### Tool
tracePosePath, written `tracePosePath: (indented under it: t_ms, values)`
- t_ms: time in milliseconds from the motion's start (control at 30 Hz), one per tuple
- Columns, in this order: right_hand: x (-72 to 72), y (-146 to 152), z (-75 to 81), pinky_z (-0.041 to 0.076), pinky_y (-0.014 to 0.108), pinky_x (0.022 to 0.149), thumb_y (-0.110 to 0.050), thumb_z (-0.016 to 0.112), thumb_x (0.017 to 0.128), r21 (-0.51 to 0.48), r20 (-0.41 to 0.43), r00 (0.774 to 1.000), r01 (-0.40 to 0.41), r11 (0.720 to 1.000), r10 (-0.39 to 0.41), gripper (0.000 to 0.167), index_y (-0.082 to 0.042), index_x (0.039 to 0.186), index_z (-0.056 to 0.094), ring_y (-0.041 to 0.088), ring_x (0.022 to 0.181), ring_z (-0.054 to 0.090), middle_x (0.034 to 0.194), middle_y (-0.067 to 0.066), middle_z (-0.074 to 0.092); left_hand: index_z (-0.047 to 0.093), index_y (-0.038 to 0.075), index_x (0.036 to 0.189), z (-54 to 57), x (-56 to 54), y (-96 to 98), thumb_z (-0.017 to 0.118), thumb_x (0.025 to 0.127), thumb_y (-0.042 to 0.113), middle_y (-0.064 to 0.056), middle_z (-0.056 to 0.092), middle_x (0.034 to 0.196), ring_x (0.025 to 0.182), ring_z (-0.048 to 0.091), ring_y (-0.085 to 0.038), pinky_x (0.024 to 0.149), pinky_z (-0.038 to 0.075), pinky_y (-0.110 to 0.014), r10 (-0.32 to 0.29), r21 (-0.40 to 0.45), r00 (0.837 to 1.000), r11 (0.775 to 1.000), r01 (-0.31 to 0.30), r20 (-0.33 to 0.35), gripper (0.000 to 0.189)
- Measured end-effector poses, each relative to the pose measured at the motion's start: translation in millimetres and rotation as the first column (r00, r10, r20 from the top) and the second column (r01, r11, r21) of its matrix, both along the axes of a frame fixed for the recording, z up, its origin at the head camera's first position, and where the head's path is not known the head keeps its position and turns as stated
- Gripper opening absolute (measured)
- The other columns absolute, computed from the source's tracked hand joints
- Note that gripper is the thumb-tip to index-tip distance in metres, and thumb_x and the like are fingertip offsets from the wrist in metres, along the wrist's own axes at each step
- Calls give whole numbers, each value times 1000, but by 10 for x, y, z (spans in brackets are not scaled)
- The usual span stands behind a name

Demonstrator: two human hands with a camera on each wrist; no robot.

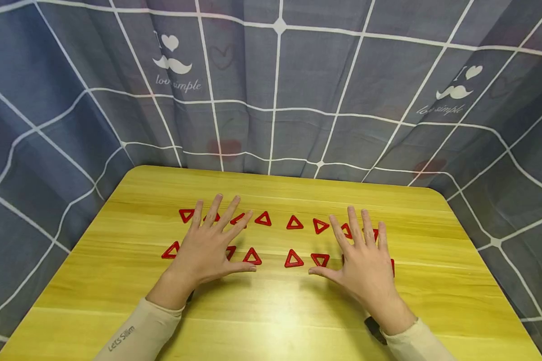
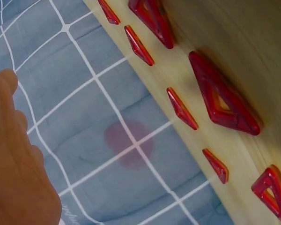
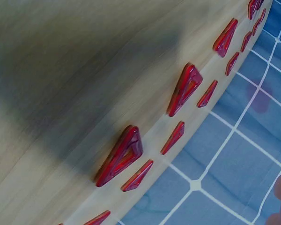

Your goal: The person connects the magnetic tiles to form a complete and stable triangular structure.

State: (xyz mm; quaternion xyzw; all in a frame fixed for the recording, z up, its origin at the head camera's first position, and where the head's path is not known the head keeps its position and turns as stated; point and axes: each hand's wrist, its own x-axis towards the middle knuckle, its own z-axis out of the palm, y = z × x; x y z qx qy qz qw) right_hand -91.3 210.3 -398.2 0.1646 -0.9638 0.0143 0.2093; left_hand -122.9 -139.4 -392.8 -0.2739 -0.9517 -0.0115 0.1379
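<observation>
My left hand (image 1: 205,253) is spread palm down over the left part of two rows of red hollow triangles, fingers straight and apart. Over the right part, my right hand (image 1: 366,265) is spread the same way. Neither holds anything, and both appear raised above the table. Between them lie a front-row triangle (image 1: 293,265) and a back-row triangle (image 1: 268,219). Some triangles are partly hidden beneath the hands. The left wrist view has large triangles (image 2: 206,89) beside part of the left hand (image 2: 18,164). More triangles (image 3: 178,96) line the right wrist view.
A yellow wood-grain table (image 1: 271,321) bears the triangles. Grey-blue curtain (image 1: 244,60) with white grid lines surrounds its back and sides. A dark band (image 1: 375,330) sits at the right wrist, by the light sleeve.
</observation>
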Motion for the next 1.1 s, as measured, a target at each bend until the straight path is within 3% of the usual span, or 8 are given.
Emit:
tracePosePath:
  t_ms: [333,500,667,767,900,1000,1100]
  values:
    - [-38,-32,8,7,64,115,-85,71,60,-22,26,999,-19,1000,20,124,-19,158,35,39,151,9,166,16,13,29,27,160,-11,-3,42,47,73,93,-4,-2,169,152,-10,-32,116,-6,-60,-31,28,999,999,31,13,111]
    - [-58,-126,46,14,65,114,-87,65,66,-61,93,995,-39,997,45,120,-19,159,33,41,150,12,165,19,16,23,28,162,4,-13,82,53,74,90,-4,0,168,152,-6,-31,118,-5,-54,-57,81,993,996,48,107,112]
    - [-99,-222,50,20,59,115,-83,70,67,-159,180,979,-66,985,94,121,-17,160,29,43,148,21,163,23,19,23,29,162,11,-34,134,65,74,82,-7,17,166,151,17,-31,119,9,-52,-86,175,966,984,43,242,111]
    - [-127,-283,33,35,59,108,-77,78,64,-241,214,968,-81,967,134,123,-17,160,30,47,136,42,160,24,28,29,30,160,2,-55,147,71,71,79,-10,33,160,144,36,-32,116,23,-52,-89,218,951,976,23,295,110]
    - [-169,-376,-8,44,59,98,-65,87,61,-355,309,933,-68,933,185,121,-16,158,34,46,126,52,155,20,39,45,27,154,-35,-99,158,79,67,73,-7,52,147,133,50,-31,109,35,-53,-90,266,932,964,-7,351,104]
    - [-197,-444,-45,42,55,103,-54,93,60,-446,400,891,-15,895,214,118,-15,156,37,38,132,48,152,16,44,54,25,146,-69,-133,154,85,64,68,-1,59,139,126,56,-25,106,39,-49,-106,304,913,952,-20,393,98]
    - [-228,-501,-86,45,49,101,-45,96,59,-514,475,850,55,856,230,113,-13,153,43,31,124,56,145,14,51,60,24,141,-103,-166,136,89,63,62,3,64,132,119,58,-20,104,40,-46,-132,333,890,943,-23,436,92]
